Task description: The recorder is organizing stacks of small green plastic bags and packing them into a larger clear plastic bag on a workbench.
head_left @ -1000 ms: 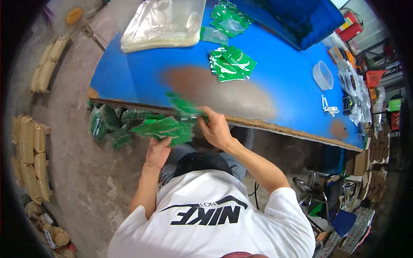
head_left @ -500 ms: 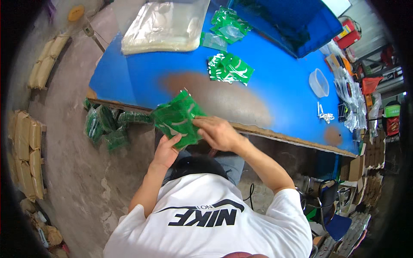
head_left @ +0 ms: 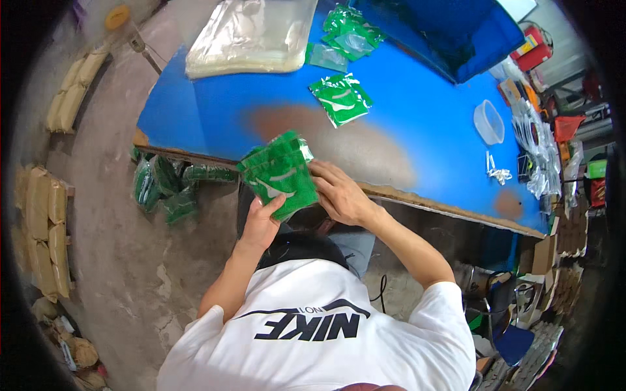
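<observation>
A small stack of green plastic packets (head_left: 282, 179) with white marks is held up just off the table's near edge. My left hand (head_left: 262, 225) grips its lower left side, thumb lying on the top packet. At the right side of the stack, the fingers of my right hand (head_left: 340, 195) are bent against its edge; their tips are partly hidden. A smaller group of the same green packets (head_left: 341, 99) lies on the blue table (head_left: 215, 120), beyond my hands. Farther back is a loose heap of green packets (head_left: 352, 32), next to a clear bag (head_left: 328, 57).
A pile of clear plastic bags (head_left: 251, 39) lies at the back left. A blue bin (head_left: 450, 39) stands at the back right. A clear tub (head_left: 489, 122) and small white pieces (head_left: 499, 171) are at the right. Filled green bags (head_left: 163, 186) sit below the table's left edge.
The held stack has shifted slightly right and looks more even. The group on the table now looks smaller and neater, with fewer packets showing. My right hand has moved along the stack's edge.
</observation>
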Demonstrator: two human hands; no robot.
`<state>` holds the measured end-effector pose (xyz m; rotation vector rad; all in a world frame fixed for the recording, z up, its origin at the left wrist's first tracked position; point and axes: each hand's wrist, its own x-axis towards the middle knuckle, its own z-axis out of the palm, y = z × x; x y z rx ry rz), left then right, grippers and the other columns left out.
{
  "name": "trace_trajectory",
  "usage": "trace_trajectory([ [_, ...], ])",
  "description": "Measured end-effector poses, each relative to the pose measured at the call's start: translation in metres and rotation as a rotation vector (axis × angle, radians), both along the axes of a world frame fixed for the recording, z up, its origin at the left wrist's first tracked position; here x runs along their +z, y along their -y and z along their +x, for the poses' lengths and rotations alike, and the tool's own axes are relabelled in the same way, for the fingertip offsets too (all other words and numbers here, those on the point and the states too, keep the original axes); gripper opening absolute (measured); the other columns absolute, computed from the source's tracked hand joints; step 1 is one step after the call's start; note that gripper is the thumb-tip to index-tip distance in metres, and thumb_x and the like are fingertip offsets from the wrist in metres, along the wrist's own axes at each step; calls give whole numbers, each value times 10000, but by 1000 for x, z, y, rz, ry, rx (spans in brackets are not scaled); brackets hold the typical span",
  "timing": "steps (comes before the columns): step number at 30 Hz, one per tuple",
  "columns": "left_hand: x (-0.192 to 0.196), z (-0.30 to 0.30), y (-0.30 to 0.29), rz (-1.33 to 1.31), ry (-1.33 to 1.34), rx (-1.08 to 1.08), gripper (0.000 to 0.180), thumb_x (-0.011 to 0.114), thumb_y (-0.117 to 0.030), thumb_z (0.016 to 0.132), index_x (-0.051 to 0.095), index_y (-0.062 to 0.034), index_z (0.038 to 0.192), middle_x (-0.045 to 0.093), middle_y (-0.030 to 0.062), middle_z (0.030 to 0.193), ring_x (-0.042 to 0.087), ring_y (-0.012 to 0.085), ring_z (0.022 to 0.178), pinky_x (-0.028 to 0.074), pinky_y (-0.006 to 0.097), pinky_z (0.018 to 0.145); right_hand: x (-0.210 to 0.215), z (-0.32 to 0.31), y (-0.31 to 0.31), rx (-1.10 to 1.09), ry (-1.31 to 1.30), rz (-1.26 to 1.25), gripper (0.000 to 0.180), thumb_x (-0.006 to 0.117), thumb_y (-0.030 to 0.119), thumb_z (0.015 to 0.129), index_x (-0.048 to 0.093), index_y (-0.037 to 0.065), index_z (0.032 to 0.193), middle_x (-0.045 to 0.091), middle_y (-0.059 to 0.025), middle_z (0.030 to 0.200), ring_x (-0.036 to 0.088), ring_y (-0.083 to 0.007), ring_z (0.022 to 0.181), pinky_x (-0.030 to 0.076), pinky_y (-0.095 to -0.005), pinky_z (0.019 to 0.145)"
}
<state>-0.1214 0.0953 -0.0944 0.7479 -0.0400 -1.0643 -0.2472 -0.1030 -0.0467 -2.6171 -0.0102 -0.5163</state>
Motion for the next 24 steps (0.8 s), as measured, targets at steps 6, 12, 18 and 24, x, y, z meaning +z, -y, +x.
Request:
trace_trajectory([
  [6, 4, 11, -10, 22, -17, 18, 474, 621, -22, 933, 471, -47, 1382, 574, 87, 1343, 549, 238, 1265, 461, 389, 1069, -8, 53, 77, -499, 18, -340, 480, 502, 356, 1002, 529, 38, 1361, 498, -225, 1420, 404, -398, 1372, 297, -543, 1144],
  [12, -3, 11, -7, -2, -15, 93, 458, 629, -18, 924, 492, -42, 1360, 577, 86, 1352, 553, 246, 1265, 468, 407, 1065, -6, 25, -2, 189, -125, -42, 380, 593, 127, 918, 562, 33, 1285, 554, -206, 1344, 512, -353, 1287, 395, -500, 1070],
  [18, -5, 22, -27, -46, -32, 70, 470, 605, -55, 943, 465, -29, 1390, 559, 116, 1379, 544, 266, 1283, 441, 434, 1106, -11, 63, 17, -411, -30, -236, 398, 673, 266, 900, 593, 67, 1235, 575, -164, 1190, 540, -361, 1085, 455, -468, 870],
  [24, -19, 31, -38, -88, -19, 9, 473, 598, -57, 943, 471, -49, 1398, 572, 106, 1364, 556, 256, 1268, 455, 420, 1087, -16, 70, 38, -377, 59, -209, 444, 686, 362, 887, 594, 113, 1243, 558, -153, 1157, 534, -331, 1076, 467, -449, 859],
])
